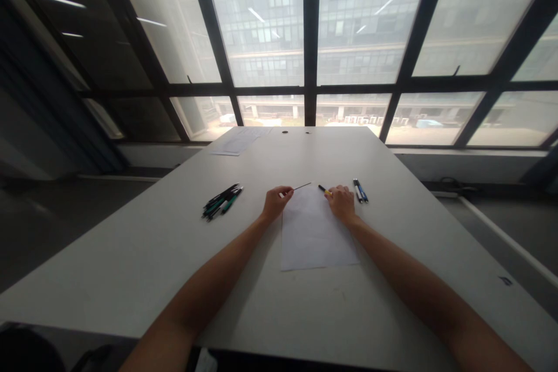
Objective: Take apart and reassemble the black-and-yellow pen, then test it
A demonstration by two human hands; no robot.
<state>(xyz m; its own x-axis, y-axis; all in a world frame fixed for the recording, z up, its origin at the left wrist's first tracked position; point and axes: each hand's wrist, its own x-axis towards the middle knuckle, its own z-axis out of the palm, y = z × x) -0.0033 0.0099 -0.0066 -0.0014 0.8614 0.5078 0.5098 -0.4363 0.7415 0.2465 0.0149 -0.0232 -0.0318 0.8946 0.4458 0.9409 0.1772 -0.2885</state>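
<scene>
While a thin dark rod (pixel 302 186) is pinched between the closed fingertips of the left hand (pixel 276 203) near the frame's centre, a black-and-yellow pen piece (pixel 325 190) is held by the bent fingers of the right hand (pixel 342 203), right of centre. Both pieces are seen apart, so the work is judged unfinished. Whether the heap of pens (pixel 221 202) at centre left, or the pair of pens (pixel 360 191) farther right, is already handled cannot be told.
</scene>
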